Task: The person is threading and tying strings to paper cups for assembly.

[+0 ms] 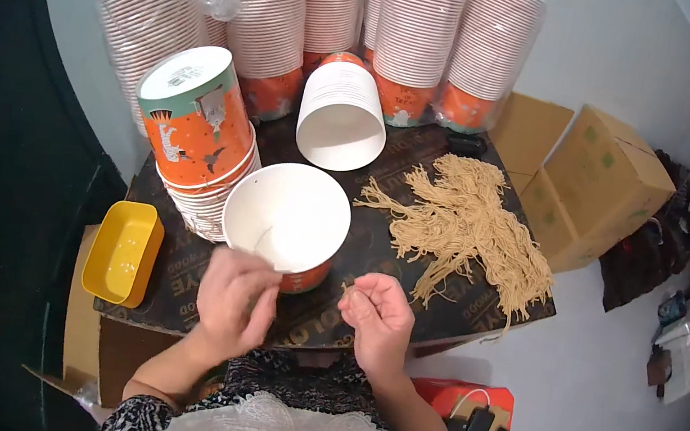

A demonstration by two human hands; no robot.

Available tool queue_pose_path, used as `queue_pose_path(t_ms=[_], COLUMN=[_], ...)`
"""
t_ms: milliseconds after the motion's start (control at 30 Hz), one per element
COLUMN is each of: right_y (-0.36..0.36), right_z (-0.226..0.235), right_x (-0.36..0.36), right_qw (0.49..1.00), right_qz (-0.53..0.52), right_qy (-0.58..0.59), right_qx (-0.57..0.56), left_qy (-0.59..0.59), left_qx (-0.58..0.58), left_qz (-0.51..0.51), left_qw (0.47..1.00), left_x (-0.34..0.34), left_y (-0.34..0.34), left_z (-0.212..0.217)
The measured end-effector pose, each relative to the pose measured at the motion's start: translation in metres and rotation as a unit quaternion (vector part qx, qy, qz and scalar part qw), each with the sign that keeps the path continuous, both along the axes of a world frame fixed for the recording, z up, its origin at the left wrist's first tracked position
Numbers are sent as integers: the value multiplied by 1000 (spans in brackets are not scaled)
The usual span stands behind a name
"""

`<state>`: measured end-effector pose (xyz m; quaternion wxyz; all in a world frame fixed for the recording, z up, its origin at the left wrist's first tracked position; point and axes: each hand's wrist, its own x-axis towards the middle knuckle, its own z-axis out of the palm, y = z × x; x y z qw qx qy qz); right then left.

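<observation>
Clearly the work sits at the near edge of the table (426,165), a dark printed board heaped with paper goods. Biggest of all are the sleeved stacks of cups (415,17) along its far edge, white-ribbed with orange bases, wrapped in clear plastic. Off the right edge, on the floor, stand brown cardboard boxes (596,185) with small green marks. At the left corner leans a stack of bowls (197,118), the top one upside down and orange with pale animal drawings. A bundle of white lids or cups (342,115) lies on its side mid-table. The pile of tan cords (471,227) spreads over the right half. A yellow tray (123,251) hangs off the left edge.

The open bowl (288,220), white inside and orange outside, stands tilted at the near edge, just above both hands. The left hand (235,302) is curled nearly closed, fingertips pinched at the bowl's rim, apparently on a thin cord (260,242) that runs down the inner wall. The right hand (379,313) is loosely curled just right of the bowl, thumb and forefinger pinching what looks like a cord end; I cannot tell for sure.

To do this well, I judge the bowl should be steadied, the cord kept taut, and the rim left uncrushed.
</observation>
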<state>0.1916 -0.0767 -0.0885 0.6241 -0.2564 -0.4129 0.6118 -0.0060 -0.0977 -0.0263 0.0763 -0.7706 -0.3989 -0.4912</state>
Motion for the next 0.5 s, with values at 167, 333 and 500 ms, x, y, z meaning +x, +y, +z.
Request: queue_pose_path(t_ms=[167, 333, 500], right_y=[-6, -10, -10], right_z=[1, -1, 6], right_x=[3, 2, 5], right_qw=[998, 989, 968], right_qz=[-1, 0, -19], right_qy=[-60, -116, -217], right_qx=[33, 91, 124], left_qy=[-126, -166, -140], left_qx=[-201, -233, -179], left_qz=[-77, -116, -98], left_qw=[968, 951, 969], left_x=[30, 38, 41], left_y=[-14, -2, -1], left_z=[-5, -21, -16])
